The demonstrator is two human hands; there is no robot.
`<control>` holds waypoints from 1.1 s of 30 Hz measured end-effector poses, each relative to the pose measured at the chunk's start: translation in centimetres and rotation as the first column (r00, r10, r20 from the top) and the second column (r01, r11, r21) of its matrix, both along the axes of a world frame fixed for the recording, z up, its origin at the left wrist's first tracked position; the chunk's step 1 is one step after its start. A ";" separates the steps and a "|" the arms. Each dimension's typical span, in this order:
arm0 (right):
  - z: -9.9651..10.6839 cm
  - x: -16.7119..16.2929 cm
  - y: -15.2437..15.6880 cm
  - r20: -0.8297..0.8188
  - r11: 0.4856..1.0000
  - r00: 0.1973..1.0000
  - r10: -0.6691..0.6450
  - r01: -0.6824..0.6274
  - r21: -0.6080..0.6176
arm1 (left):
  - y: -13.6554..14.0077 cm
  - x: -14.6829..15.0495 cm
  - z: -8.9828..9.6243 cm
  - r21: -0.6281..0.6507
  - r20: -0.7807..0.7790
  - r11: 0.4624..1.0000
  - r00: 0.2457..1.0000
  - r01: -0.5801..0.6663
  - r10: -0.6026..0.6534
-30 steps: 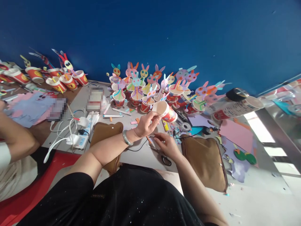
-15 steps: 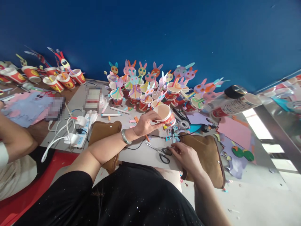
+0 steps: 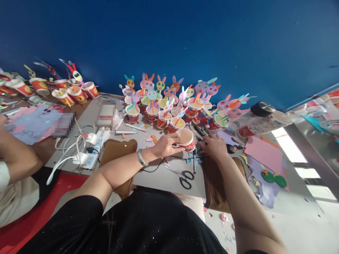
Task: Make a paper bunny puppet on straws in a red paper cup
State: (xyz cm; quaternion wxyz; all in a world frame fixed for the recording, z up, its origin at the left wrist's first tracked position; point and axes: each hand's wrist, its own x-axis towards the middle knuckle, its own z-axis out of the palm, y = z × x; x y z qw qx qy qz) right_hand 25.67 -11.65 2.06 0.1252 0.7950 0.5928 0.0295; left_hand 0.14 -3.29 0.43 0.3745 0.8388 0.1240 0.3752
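My left hand (image 3: 169, 145) is closed on the rim and side of a red patterned paper cup (image 3: 188, 145), with its pale open mouth tilted up. My right hand (image 3: 214, 146) reaches palm down over the table, fingers stretched out and apart, right of the cup. It covers the spot where a grey tape roll lay. Between my forearms lie black-handled scissors (image 3: 182, 175), with a dark pen (image 3: 194, 163) beside them. Behind the cup stand several paper cups (image 3: 162, 121) holding straws with paper rabbit heads (image 3: 151, 92).
Left are a white power strip (image 3: 96, 150) with cables and a brown pouch (image 3: 118, 155). A stack of paper cups (image 3: 262, 125), a dark-lidded bottle (image 3: 262, 109) and pink paper (image 3: 265, 151) lie right. Another person's arm (image 3: 19, 151) is at far left.
My right hand has left the scissors and moved forward to where the tape roll lay. My left hand has lowered the cup slightly towards me. Both scissor handles are now uncovered.
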 end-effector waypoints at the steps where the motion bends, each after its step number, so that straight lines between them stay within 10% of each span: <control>1: -0.2 0.1 0.4 0.019 1.000 1.000 0.003 -0.003 -0.021 | 0.0 0.0 0.1 -0.010 -0.028 1.000 1.000 0.014 -0.014; 19: -1.9 3.1 3.3 -0.253 0.998 0.966 -0.060 0.057 -0.019 | -0.1 0.2 0.7 -0.243 -0.052 0.970 0.997 0.034 -0.048; 25: -1.2 3.2 2.2 -0.452 0.946 0.892 0.003 0.144 0.292 | -0.5 0.4 0.8 -0.603 0.025 0.793 0.996 0.086 -0.090; 28: -0.4 1.8 1.7 -0.760 0.633 0.600 0.251 0.492 0.598 | -0.4 0.5 0.8 -0.730 0.084 0.668 0.989 0.144 -0.121; 30: 0.2 0.3 1.6 -0.812 0.463 0.295 0.504 0.701 0.542 | -0.2 0.5 0.9 -0.787 0.108 0.595 0.986 0.164 -0.129; 33: 0.5 -1.8 1.5 -0.772 0.470 0.042 0.634 0.772 0.428 | -0.1 0.5 1.2 -0.822 0.126 0.546 0.986 0.165 -0.108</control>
